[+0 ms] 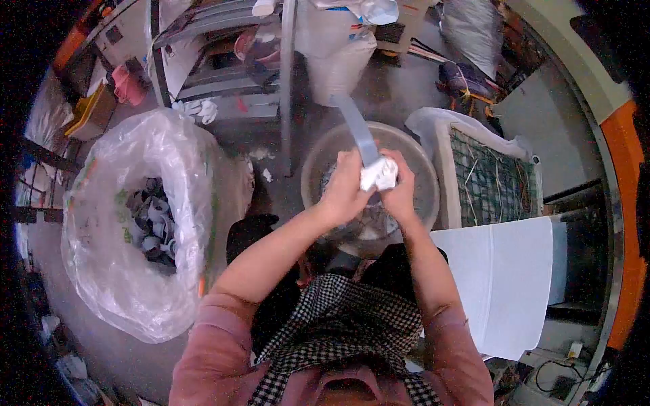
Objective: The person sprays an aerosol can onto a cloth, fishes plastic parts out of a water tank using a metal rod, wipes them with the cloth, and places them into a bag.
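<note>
Above a round tub (313,159), my two hands meet on a crumpled white piece (380,174), either cloth or plastic. My left hand (344,181) is closed on its left side, with the fingers curled in. On the other side, my right hand (401,184) grips it too. A long flat grey strip (357,128) sticks up from between the hands and slants away to the upper left. Where the strip ends below is hidden by the white piece and the fingers. Pale, unclear contents lie in the tub under my hands.
On the left stands a large clear plastic bag (101,223) holding grey pieces (159,230). To the right are a white-rimmed container with green netting (491,179) and a white board (497,284). A metal rack (223,88) and a white sack (335,64) stand ahead.
</note>
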Motion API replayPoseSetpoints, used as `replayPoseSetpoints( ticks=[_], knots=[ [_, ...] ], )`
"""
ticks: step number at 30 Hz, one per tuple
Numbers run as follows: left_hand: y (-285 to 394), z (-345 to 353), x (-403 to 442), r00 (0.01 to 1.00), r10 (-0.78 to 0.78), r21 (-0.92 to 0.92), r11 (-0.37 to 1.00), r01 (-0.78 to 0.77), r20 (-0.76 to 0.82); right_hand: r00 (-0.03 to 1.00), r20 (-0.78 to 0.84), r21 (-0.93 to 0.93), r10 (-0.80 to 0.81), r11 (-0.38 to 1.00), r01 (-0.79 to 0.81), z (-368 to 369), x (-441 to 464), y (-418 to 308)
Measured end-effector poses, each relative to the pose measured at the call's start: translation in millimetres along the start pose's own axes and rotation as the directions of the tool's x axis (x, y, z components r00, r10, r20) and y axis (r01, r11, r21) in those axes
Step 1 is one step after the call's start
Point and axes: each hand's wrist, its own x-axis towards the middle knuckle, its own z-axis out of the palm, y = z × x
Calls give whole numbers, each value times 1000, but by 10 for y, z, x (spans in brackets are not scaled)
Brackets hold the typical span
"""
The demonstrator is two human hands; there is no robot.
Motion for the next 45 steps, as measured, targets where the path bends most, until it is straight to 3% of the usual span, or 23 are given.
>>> replayPoseSetpoints(
  ticks=[3, 5, 6, 7, 9, 10, 12, 15, 19, 22, 24, 25, 26, 27, 29, 30, 34, 36, 38, 40, 41, 43, 45],
  knots=[
    [55, -68, 15, 986, 65, 80, 994, -78, 154, 994, -21, -112, -110, 988, 107, -32, 15, -31],
    [59, -159, 96, 949, 235, 140, 953, -267, 209, 997, -26, 34, -79, 996, 79, -24, 12, -145],
    [35, -214, 113, 928, 235, 130, 951, -281, 290, 997, -27, 34, -79, 996, 80, -32, 7, -129],
    [24, -210, 100, 927, 235, 130, 951, -282, 292, 995, -12, 13, -96, 995, 96, -38, -1, -98],
    [-37, -187, 50, 939, 100, -15, 995, -100, 330, 993, 0, -6, -116, 993, 116, -51, 9, -86],
    [-73, -150, 25, 939, 99, -15, 995, -100, 330, 989, -26, -46, -143, 989, 142, -63, 20, -110],
    [-76, -58, 18, 981, 172, -217, 965, -149, 92, 984, -47, -87, -173, 982, 169, -98, 48, -154],
    [31, -49, 95, 995, 104, -287, 953, -98, 5, 952, -121, -157, -281, 953, 261, -150, 118, -192],
    [-109, -11, 83, 992, 110, -266, 960, -90, 59, 926, -107, -239, -362, 913, 330, -209, 139, -203],
    [11, -45, 128, 980, 193, -70, 979, -189, 49, 941, -65, -250, -331, 919, 306, -232, 136, -135],
    [193, -41, 175, 999, -31, -484, 875, 12, -32, 950, -38, -242, -309, 925, 291, -220, 123, -87],
    [180, -66, 197, 999, 11, -427, 904, -23, -30, 946, -45, -248, -321, 921, 300, -193, 104, -82],
    [150, -51, 217, 998, -39, -518, 855, 5, -54, 942, -51, -255, -332, 916, 309, -182, 94, -83],
    [102, -29, 237, 993, -93, -607, 794, 30, -73, 942, -51, -257, -330, 916, 307, -193, 93, -101],
    [-65, -133, 354, 946, -287, -504, 846, 175, -153, 930, -11, -265, -367, 898, 351, -219, 84, -160],
    [211, -277, 437, 921, -389, -724, 640, 256, -19, 911, 15, -284, -411, 872, 398, -203, 71, -192],
    [-6, -428, 563, 885, -457, -769, 535, 351, 86, 905, 19, -263, -424, 872, 414, -79, 14, -166],
    [-51, -398, 585, 828, -555, -794, 464, 392, 84, 973, 67, -237, -221, 944, 231, -89, 3, -193],
    [-61, -321, 559, 825, -557, -797, 456, 396, 92, 984, 53, -183, -172, 967, 179, -66, 2, -152],
    [64, -309, 467, 825, -540, -668, 555, 496, 165, 991, 31, -122, -127, 984, 130, -31, 25, -147],
    [84, -180, 375, 843, -534, -707, 570, 418, 68, 995, 13, -77, -102, 992, 103, -11, 35, -178],
    [-18, -104, 290, 867, -496, -450, 786, 424, -49, 998, -11, -34, -66, 997, 66, 13, 19, -186],
    [-42, -131, 241, 912, -410, -336, 861, 381, -18, 998, 0, -95, 63, 993, -63, 15, 30, -168]
  ],
)
